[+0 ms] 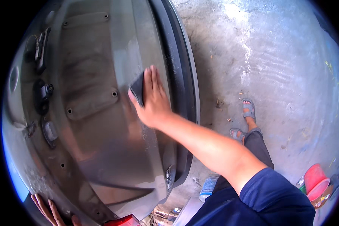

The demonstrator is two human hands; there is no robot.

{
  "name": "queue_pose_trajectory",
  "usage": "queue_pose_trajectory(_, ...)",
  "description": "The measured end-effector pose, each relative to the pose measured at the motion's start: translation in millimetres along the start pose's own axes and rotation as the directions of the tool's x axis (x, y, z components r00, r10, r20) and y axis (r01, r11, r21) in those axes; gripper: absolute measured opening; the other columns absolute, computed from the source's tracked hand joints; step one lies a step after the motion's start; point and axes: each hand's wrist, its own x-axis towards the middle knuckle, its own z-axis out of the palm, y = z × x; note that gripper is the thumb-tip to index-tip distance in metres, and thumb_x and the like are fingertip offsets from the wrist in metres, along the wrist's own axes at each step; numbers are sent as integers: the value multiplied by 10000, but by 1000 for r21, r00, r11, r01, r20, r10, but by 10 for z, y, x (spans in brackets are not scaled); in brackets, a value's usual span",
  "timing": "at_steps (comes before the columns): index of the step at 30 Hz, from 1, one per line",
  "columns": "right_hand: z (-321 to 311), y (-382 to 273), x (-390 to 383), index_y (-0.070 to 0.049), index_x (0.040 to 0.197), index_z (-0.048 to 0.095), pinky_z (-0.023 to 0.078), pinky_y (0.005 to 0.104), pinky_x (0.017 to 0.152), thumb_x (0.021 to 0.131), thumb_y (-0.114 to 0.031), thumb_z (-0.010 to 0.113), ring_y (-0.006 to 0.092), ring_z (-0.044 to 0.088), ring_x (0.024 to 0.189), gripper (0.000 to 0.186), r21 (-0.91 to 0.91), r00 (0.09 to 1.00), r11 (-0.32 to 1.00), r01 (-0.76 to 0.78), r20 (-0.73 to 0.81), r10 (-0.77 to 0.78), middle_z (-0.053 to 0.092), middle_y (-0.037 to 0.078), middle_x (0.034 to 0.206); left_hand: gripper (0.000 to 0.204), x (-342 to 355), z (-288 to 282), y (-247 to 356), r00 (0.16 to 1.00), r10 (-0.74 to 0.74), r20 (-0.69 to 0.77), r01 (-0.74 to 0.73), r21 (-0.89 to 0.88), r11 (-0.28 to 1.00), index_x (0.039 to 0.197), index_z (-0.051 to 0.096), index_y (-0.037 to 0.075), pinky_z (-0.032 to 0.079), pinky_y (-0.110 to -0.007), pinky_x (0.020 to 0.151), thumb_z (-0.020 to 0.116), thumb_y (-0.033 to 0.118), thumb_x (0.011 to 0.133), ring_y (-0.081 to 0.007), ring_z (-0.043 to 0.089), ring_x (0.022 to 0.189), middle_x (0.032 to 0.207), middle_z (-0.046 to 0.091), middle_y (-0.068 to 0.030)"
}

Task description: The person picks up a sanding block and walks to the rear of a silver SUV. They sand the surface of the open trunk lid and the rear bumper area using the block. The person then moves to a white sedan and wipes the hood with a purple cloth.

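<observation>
A grey car's rear panel (90, 143) fills the left side, with bolt holes, dark fittings (43, 94) and a dusty streak along its right part. My right hand (150, 100) presses a folded dark grey sheet (136, 87), perhaps abrasive paper, flat on that part, beside the black bumper edge (184, 90). My left hand (51, 213) rests on the panel at the lower left, its fingers apart and holding nothing; part of it is out of view.
My sandalled feet (248, 109) stand on a stained concrete floor (275, 67). At the lower right lies a red plastic bucket (314, 180) with clutter beside it. A blue water jug (208, 188) and scraps sit by the car, near a red lamp (120, 221).
</observation>
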Motion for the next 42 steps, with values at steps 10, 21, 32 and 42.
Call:
queue_pose_trajectory(10,16,-66,-133,148,1454,72,135,505,1178,958,-389,507,489,122,1427,851,-88,999,996,-10,50,15,93,370,1515,667,-35,-35,-21,999,-13,36,12,34,999,1443,400,20,209,-616,1115,450,453,938,-488,261,1395,1517,292,-262)
queue_pose_trajectory(21,73,4,-150,138,1461,26,105,538,1172,948,-346,525,516,81,1424,864,-32,998,999,-20,52,22,38,387,1513,656,176,-3,100,993,-8,-117,-6,-119,993,1354,536,51,281,-631,1085,534,541,918,-470,327,1362,1466,369,-268)
queue_pose_trajectory(32,50,69,-276,128,1467,41,102,485,1188,979,-420,446,460,56,1446,838,-72,993,993,-92,63,97,24,365,1526,655,112,1,81,998,-12,-55,9,-51,999,1385,489,47,275,-626,1081,511,512,924,-484,310,1367,1478,350,-267)
queue_pose_trajectory(42,84,20,-813,163,1444,21,82,546,1173,958,-361,500,527,42,1421,860,-1,991,999,-39,128,39,12,405,1503,649,115,14,114,994,-43,-103,28,-144,989,1339,546,35,308,-630,1065,559,523,910,-485,329,1353,1454,380,-278)
